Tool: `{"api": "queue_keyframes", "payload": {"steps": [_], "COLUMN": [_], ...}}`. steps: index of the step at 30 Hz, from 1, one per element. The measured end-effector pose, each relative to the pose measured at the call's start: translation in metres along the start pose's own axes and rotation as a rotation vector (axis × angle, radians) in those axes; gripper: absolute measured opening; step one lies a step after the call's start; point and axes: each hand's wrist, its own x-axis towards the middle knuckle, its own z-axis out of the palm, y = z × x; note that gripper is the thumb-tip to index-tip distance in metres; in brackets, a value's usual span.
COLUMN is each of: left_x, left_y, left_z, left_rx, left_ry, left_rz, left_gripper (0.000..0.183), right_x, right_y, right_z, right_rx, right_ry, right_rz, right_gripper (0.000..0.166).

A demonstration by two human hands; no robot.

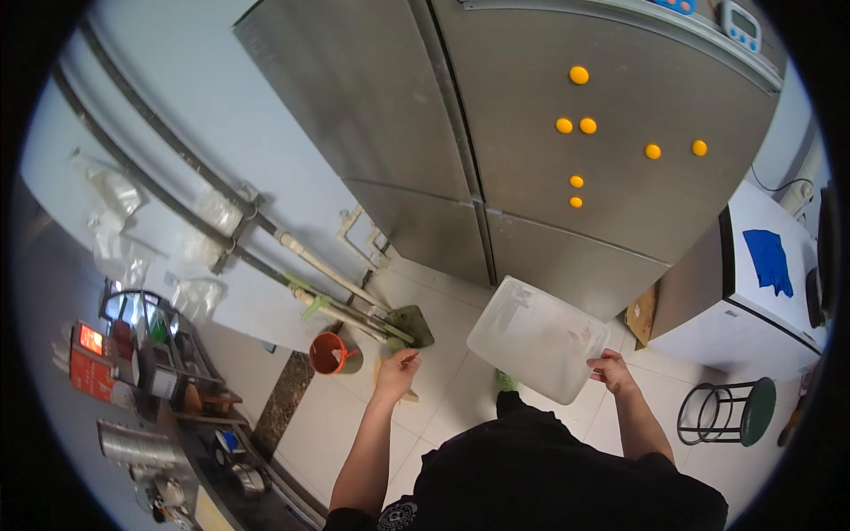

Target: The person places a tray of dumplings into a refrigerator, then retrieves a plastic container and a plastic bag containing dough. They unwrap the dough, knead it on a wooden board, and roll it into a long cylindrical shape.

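My right hand [612, 373] grips the right edge of a translucent white plastic storage box [534, 345], thumb and fingers at its rim. The box is rectangular with rounded corners and is held tilted above the tiled floor, in front of the fridge. Whether it has a lid on, I cannot tell. Faint reddish-brown patches show near its right end. My left hand [397, 375] is held out to the left, apart from the box, with bent fingers and nothing visible in it. Whether its fingertips touch is unclear.
A large steel-coloured refrigerator [564, 159] with round yellow magnets stands ahead. On the left are an orange-red bucket [327, 353], a dustpan [410, 325] and a cluttered counter [212, 425]. To the right stand a white chest freezer [704, 325] and a green-topped stool [757, 411].
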Motion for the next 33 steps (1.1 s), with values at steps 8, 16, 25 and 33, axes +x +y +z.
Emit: {"api": "queue_keyframes", "payload": {"steps": [8, 16, 25, 33], "left_x": [0.178, 0.337, 0.443, 0.44], "left_y": [0.068, 0.128, 0.132, 0.123], "left_z": [0.018, 0.084, 0.148, 0.155], "left_rx": [0.494, 0.926, 1.176, 1.058], "left_ry": [-0.187, -0.44, -0.349, -0.305], "left_rz": [0.302, 0.406, 0.664, 0.68], "left_gripper": [0.034, 0.06, 0.028, 0.025], "right_x": [0.047, -0.016, -0.101, -0.11], "right_y": [-0.029, -0.008, 0.055, 0.059], "right_z": [0.046, 0.101, 0.178, 0.227], "right_rx": [0.064, 0.177, 0.607, 0.702], "right_ry": [0.106, 0.316, 0.57, 0.665], "right_rz": [0.013, 0.07, 0.033, 0.061], "right_gripper": [0.018, 0.015, 0.022, 0.015]}}
